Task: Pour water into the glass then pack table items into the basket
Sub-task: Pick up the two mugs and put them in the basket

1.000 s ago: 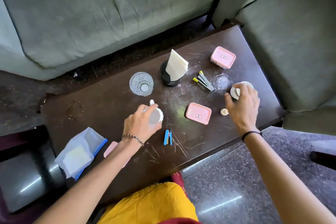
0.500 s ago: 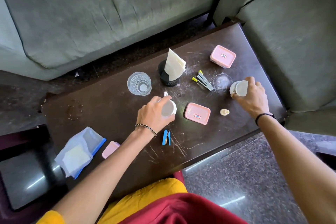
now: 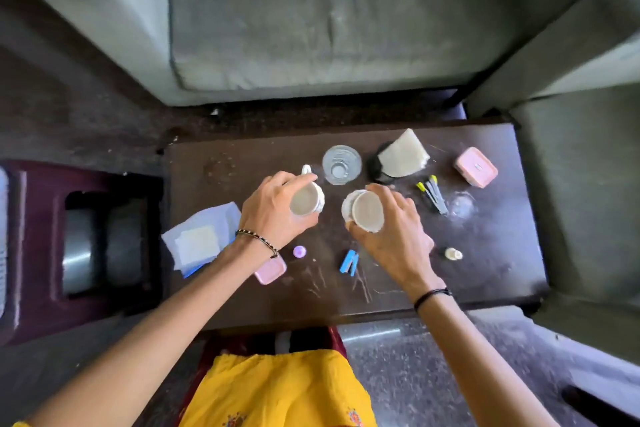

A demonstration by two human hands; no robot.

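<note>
Two cups over the dark brown wooden table (image 3: 485, 270). Left hand (image 3: 273, 215) has its fingers curled round the white handled ceramic cup (image 3: 304, 199); right hand (image 3: 394, 236) has its fingers curled round the white round cup (image 3: 369, 210). The clear drinking glass (image 3: 341, 165) stands upright just behind, between both cups.

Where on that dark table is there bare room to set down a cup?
On the dark wooden table, bare room lies at the far-left corner, left of the clear drinking glass, and at the near-right corner, right of the small cream cap. It is crowded from the black napkin holder to the far pink lidded box.
</note>
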